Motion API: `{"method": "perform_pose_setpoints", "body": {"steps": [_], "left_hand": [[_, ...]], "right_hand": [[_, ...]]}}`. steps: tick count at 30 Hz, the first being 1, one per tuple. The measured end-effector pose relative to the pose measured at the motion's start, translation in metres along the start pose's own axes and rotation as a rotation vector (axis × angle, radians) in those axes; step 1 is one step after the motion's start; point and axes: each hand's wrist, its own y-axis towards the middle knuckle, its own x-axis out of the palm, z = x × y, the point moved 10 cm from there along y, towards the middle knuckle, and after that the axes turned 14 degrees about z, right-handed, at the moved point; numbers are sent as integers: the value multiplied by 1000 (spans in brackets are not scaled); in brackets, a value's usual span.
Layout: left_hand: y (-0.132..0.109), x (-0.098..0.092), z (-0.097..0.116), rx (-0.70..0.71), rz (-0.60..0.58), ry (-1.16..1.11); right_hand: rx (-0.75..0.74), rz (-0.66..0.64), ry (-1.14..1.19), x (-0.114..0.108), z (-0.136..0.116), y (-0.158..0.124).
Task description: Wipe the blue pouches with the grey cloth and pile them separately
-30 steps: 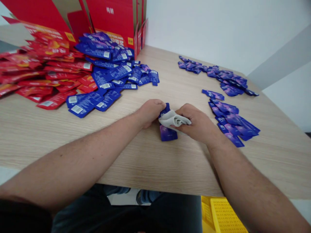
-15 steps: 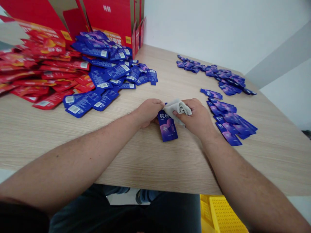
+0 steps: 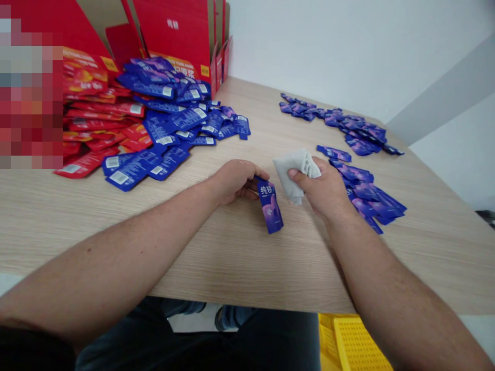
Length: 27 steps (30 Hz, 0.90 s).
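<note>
- Left hand (image 3: 236, 181): palm down, fingers curled, pinching the top end of a blue sachet (image 3: 269, 205).
- Right hand (image 3: 327, 188): raised, fingers and thumb closed around a white cloth (image 3: 294, 172).

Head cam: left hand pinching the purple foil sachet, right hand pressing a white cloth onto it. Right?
One thing is off: the white cloth in the right hand isn't on the purple foil sachet. The head view shows it held apart, with a gap between them. The left hand does pinch the sachet.
</note>
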Motion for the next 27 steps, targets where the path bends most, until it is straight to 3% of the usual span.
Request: {"method": "perform_pose_setpoints", "body": {"steps": [2, 5, 11, 14, 16, 20, 22, 24, 27], "left_hand": [[-1, 5, -2, 8, -72, 32], [1, 9, 6, 162, -128, 96], [-2, -10, 44, 617, 113, 355], [-11, -10, 60, 786, 133, 361], [-9, -8, 56, 709, 79, 298], [-4, 1, 32, 407, -48, 71], [-3, 2, 23, 330, -50, 37], [0, -2, 17, 314, 14, 83], [5, -7, 11, 303, 99, 155]], "right_hand": [[1, -3, -3, 1, 3, 1], [0, -12, 0, 1, 5, 2], [9, -17, 11, 0, 7, 3], [29, -14, 53, 2, 8, 3], [57, 0, 104, 3, 9, 4], [114, 94, 255, -10, 6, 8], [113, 138, 337, -19, 1, 10], [68, 96, 349, -22, -9, 8], [-113, -85, 131, -8, -33, -4]]}}
